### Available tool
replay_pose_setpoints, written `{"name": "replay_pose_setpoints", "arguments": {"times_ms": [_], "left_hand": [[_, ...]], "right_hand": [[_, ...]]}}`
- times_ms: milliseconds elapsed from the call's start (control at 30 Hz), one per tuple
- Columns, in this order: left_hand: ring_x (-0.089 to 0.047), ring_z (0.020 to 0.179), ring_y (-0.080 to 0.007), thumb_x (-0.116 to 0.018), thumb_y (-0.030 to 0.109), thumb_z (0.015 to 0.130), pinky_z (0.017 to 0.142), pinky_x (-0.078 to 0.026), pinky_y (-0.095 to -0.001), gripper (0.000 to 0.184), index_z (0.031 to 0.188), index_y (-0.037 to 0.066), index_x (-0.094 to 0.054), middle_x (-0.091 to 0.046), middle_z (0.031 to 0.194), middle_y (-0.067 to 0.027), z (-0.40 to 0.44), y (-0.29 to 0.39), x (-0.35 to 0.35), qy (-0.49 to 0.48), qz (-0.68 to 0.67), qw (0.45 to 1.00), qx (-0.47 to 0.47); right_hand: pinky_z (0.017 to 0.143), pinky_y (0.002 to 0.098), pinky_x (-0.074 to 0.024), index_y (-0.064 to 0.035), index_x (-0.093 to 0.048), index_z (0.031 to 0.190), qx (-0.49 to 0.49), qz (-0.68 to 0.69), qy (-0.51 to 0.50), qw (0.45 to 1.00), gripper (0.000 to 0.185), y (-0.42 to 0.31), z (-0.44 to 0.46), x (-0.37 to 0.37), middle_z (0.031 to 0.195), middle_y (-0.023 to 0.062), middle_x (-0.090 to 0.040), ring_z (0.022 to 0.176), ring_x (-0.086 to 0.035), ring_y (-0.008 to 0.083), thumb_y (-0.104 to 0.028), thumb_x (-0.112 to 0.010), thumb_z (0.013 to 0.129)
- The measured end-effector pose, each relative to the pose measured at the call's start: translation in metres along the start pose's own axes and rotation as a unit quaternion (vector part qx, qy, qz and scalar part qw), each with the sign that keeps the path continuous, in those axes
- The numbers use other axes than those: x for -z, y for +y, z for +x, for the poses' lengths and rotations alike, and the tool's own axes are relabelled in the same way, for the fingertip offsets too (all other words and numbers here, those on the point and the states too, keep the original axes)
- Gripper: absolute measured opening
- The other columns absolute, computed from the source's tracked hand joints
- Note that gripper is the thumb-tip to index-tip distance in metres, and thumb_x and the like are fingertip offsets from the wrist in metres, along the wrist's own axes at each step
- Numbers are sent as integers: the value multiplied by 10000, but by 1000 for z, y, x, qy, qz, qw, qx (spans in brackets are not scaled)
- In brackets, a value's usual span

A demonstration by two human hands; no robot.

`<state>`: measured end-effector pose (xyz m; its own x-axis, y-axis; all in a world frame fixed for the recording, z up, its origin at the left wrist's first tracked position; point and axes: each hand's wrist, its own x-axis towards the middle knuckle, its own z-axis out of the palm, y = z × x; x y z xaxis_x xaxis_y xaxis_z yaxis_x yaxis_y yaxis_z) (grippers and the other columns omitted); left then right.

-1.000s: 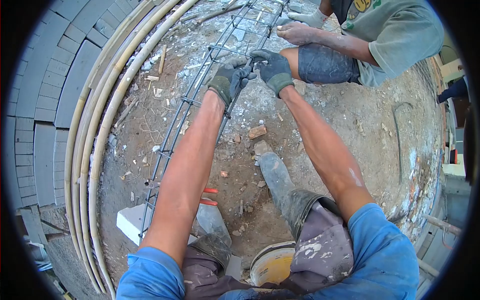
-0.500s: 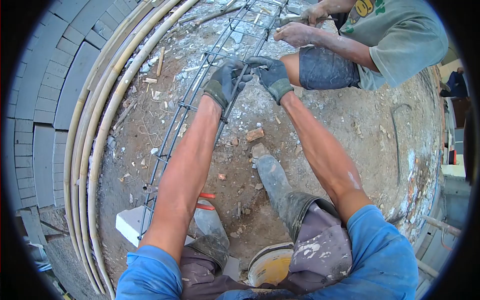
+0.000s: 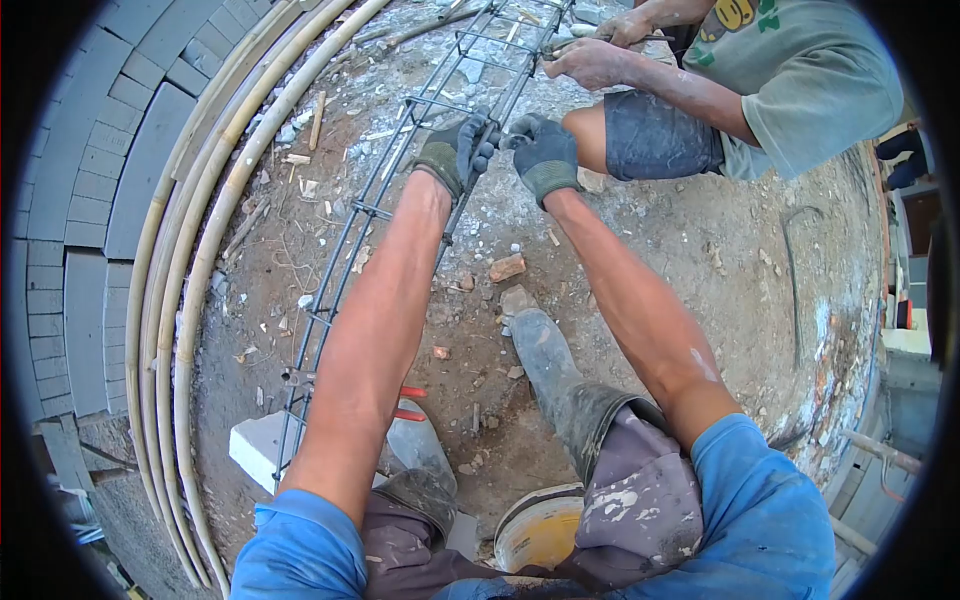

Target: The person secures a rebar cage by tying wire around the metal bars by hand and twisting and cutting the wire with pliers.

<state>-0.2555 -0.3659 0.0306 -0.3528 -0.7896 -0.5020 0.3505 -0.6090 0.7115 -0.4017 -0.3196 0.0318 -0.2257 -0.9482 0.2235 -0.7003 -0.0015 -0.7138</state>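
Grey-gloved — gripping rebar cage (image 3: 372,210) with left hand (image 3: 461,150), with right hand (image 3: 546,153) curled just beside it — unclear whether holding anything.

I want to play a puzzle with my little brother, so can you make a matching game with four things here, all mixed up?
1. steel cage
2. long poles
3. bucket
4. tool handles

A. red
B. between the person's legs
C. at the gloved left hand
D. beside stacked grey blocks

Pairs: 1-C, 2-D, 3-B, 4-A
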Motion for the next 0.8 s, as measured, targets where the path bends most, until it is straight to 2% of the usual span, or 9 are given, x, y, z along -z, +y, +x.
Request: {"name": "replay_pose_setpoints", "arguments": {"times_ms": [67, 133, 267, 367, 467, 567, 633, 733, 800], "left_hand": [[-480, 478, -73, -591, 331, 935, 375, -370, -193, 291, 879, 46, -609, -599, 677, -33, 0, 1, 1, -5, -3, 1000, 4], [-481, 483, -73, -590, 342, 935, 377, -371, -191, 299, 885, 48, -611, -601, 685, -35, -2, 1, 2, -29, -17, 999, 19], [-478, 487, -62, -598, 330, 933, 379, -373, -183, 280, 903, 53, -618, -599, 693, -28, 4, -2, 4, -27, -65, 997, 21], [-476, 492, -46, -621, 303, 922, 379, -374, -175, 243, 915, 61, -623, -598, 702, -19, 0, 2, -3, -43, -1, 999, 14], [-479, 475, -70, -595, 206, 933, 364, -359, -168, 120, 942, 90, -618, -614, 710, -18, -7, 4, -10, 1, 19, 1000, -1], [-465, 457, -69, -596, 209, 935, 358, -349, -167, 113, 937, 99, -622, -610, 700, -7, 5, -3, -1, 0, 36, 999, 3], [-448, 437, -71, -620, 242, 923, 348, -334, -176, 137, 888, 110, -620, -602, 680, -2, 10, -1, 0, -3, 90, 996, -16], [-497, 477, -74, -703, 306, 852, 383, -377, -204, 234, 821, 80, -650, -615, 690, -13, 4, -1, -3, 47, 122, 991, -38], [-505, 476, -84, -699, 305, 853, 380, -376, -205, 234, 807, 81, -650, -623, 695, -22, 2, 1, -5, 52, 116, 991, -36]], "right_hand": [[711, 413, -492, -98, -658, 807, 13, -4, -9, 1000, 88, 0, 6, 1, 820, 158, -660, 782, -635, 334, -105, -598, 743], [710, 431, -486, -90, -647, 811, 109, -60, 5, 992, 83, -4, 8, 0, 819, 155, -650, 797, -628, 341, -120, -591, 757], [714, 444, -481, -69, -631, 802, 91, -83, 25, 992, 86, -5, 8, -3, 817, 154, -642, 810, -622, 349, -137, -588, 772], [721, 438, -486, -62, -638, 842, 97, -68, 42, 992, 98, -3, 10, 0, 813, 153, -648, 812, -628, 344, -101, -581, 773], [742, 409, -495, -56, -651, 928, 66, 39, 44, 996, 191, -2, 12, 2, 852, 144, -670, 833, -643, 317, -41, -570, 756], [646, 341, -511, -45, -662, 972, 128, 125, -5, 984, 200, 3, 15, 4, 837, 105, -695, 733, -663, 238, -54, -612, 778], [520, 267, -479, -32, -666, 966, -121, 373, -143, 909, 205, -3, 13, 14, 792, 59, -690, 598, -629, 151, -174, -684, 819], [493, 244, -484, -81, -658, 1034, -234, 394, -141, 877, 264, -13, 17, 16, 874, 39, -690, 610, -645, 124, -273, -701, 858], [466, 240, -476, -77, -662, 980, -245, 418, -124, 866, 267, -1, 28, 2, 836, 31, -691, 586, -641, 134, -300, -716, 844]]}}
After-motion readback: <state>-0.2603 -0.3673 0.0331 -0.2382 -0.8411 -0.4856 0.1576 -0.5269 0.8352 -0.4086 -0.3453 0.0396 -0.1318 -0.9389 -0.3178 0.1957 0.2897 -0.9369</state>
